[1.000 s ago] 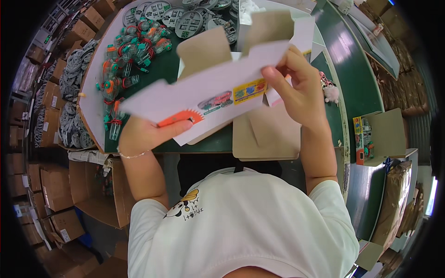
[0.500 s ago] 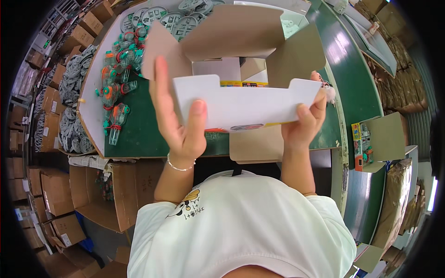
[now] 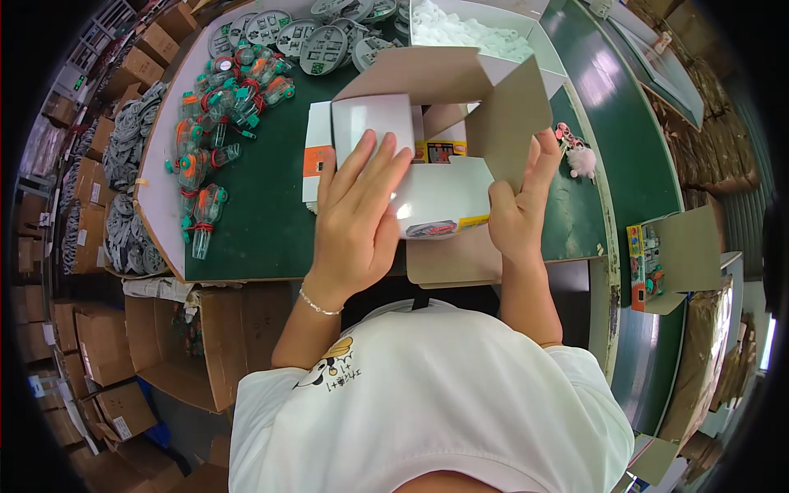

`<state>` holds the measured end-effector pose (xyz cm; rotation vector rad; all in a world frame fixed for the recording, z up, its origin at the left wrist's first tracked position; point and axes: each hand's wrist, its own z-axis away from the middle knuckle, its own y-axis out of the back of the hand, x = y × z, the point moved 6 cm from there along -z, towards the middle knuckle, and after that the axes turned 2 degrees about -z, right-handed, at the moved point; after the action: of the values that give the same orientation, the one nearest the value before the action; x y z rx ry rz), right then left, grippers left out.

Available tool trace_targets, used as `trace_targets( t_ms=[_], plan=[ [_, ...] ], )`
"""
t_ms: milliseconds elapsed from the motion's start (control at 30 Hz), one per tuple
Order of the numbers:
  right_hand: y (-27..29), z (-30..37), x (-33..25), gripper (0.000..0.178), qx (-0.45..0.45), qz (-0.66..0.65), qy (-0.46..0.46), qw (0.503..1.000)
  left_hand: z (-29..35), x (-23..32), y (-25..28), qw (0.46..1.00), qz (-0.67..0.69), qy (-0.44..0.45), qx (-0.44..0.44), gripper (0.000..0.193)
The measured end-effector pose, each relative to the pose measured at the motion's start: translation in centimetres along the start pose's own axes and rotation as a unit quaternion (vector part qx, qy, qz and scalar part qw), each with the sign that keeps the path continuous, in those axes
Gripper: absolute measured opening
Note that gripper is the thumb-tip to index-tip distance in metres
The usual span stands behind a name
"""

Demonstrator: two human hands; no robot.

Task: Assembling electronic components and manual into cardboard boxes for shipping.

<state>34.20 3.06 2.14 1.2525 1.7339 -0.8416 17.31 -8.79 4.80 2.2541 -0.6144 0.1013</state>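
I hold a small printed carton [image 3: 440, 193], white inside with brown cardboard flaps, over the near edge of the green table [image 3: 263, 222]. My left hand [image 3: 357, 218] lies flat over its left side, fingers spread across a white flap. At the carton's right side, my right hand [image 3: 518, 205] grips the edge under a raised brown flap. A stack of flat white carton blanks [image 3: 316, 156] with an orange patch lies just left of the carton.
Several orange-and-teal plastic toys [image 3: 218, 107] lie at the table's left. Round blister packs [image 3: 320, 41] and a white tray [image 3: 485, 33] sit at the far edge. A pink trinket [image 3: 579, 156] lies right. Cardboard boxes [image 3: 107, 361] crowd the floor at left.
The flat carton blank has been folded up into an open box shape. My left hand moved from its left end onto the top flap; my right hand shifted to the right edge.
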Motion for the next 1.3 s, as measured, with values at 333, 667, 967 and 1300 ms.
trace_targets(
  t_ms=[333,667,967,1300],
  plan=[
    [-0.3,-1.4,-0.7,0.045,-0.164,0.066,0.056,0.983,-0.2,-2.3,1.3,0.982,0.078,0.147,-0.086,0.061],
    [-0.2,-6.1,-2.4,0.063,-0.265,0.142,-0.051,0.952,-4.2,-6.2,3.8,0.981,0.156,0.106,-0.034,0.067],
    [-0.4,-7.2,-2.2,0.046,-0.363,0.255,0.113,0.889,-5.0,-6.1,2.4,0.960,0.146,0.035,-0.237,0.053],
    [-3.9,-5.8,-2.2,0.028,-0.214,0.460,0.156,0.848,-5.4,-6.1,1.3,0.962,0.093,0.027,-0.255,0.058]
  ],
)
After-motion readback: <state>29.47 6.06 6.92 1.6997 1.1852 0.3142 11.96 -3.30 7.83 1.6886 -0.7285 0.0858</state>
